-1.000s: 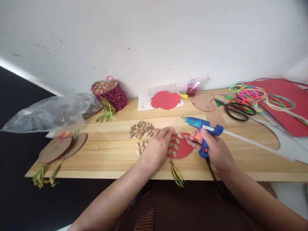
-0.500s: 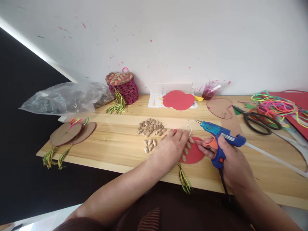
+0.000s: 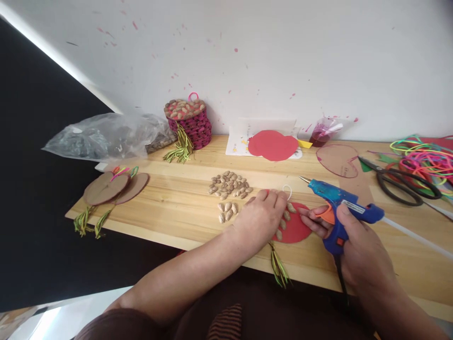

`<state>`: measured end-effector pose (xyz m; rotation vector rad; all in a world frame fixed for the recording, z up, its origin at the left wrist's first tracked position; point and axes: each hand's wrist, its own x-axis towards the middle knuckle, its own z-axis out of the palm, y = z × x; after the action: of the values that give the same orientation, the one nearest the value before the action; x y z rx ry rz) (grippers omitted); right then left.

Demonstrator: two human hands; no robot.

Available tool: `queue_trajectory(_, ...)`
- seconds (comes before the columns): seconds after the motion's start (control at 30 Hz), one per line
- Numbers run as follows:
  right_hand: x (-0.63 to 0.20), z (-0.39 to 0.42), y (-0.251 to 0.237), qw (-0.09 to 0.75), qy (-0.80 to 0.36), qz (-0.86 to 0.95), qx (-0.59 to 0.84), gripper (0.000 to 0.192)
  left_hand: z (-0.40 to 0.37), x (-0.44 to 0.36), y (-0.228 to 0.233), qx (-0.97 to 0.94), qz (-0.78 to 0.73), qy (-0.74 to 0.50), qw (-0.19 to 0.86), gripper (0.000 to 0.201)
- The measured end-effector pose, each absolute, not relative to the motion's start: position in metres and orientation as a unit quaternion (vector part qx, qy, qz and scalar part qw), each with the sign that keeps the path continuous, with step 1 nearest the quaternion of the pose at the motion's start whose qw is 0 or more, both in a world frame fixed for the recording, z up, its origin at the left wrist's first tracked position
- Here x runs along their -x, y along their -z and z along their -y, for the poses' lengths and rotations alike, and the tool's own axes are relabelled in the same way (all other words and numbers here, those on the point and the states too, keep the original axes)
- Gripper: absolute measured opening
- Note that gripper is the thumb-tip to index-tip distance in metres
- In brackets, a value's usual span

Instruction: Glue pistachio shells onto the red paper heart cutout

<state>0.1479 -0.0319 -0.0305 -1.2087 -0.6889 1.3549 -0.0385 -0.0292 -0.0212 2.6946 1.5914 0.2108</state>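
Observation:
My right hand (image 3: pixel 357 241) grips a blue hot glue gun (image 3: pixel 331 192) with an orange trigger and a white glue stick at its back; its nozzle points left, above the table. A red card shape (image 3: pixel 299 229) lies under my left hand (image 3: pixel 262 215), with a row of mottled tan seeds (image 3: pixel 283 224) on it. The left fingers are bent together over the card's left part, and their tips and anything under them are hidden. From the card come a white loop (image 3: pixel 288 191) and a green-yellow tassel (image 3: pixel 279 269). Left of that hand lie several loose seeds (image 3: pixel 228 211) and a larger seed pile (image 3: pixel 230 184).
At the left are brown discs with tassels (image 3: pixel 106 188) and a clear plastic bag (image 3: pixel 99 141). A magenta woven basket (image 3: pixel 198 130) stands by the wall, near another red cutout (image 3: pixel 272 145) and a cup (image 3: pixel 323 132). Scissors (image 3: pixel 398 184) and coloured cords (image 3: pixel 424 158) lie right.
The view has shifted, so the table's things sit slightly differently in the frame. Both hands keep practically the same pose over the card, the glue gun still in my right hand.

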Motion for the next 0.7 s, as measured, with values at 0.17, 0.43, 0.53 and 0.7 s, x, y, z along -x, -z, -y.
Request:
queue_trajectory(0.17,-0.1480,0.0317,0.0323,0.565,-0.579,0.291,0.510,0.028,0.0294,0.0380,0.0208,-0.858,-0.509,-0.068,0.004,0.033)
queue_trajectory(0.43,-0.1461,0.0327,0.0300,0.570,-0.563,0.287,0.525,0.030,0.0287,0.0378,0.0197,-0.863,-0.500,-0.067,-0.014,0.033)
queue_trajectory(0.53,-0.1462,0.0335,0.0292,0.570,-0.563,0.296,0.520,0.032,0.0295,0.0379,0.0203,-0.862,-0.502,-0.066,-0.028,0.033)
queue_trajectory(0.7,-0.1450,0.0349,0.0250,0.564,-0.576,0.307,0.506,0.033,0.0308,0.0387,0.0206,-0.867,-0.491,-0.074,-0.042,0.036)
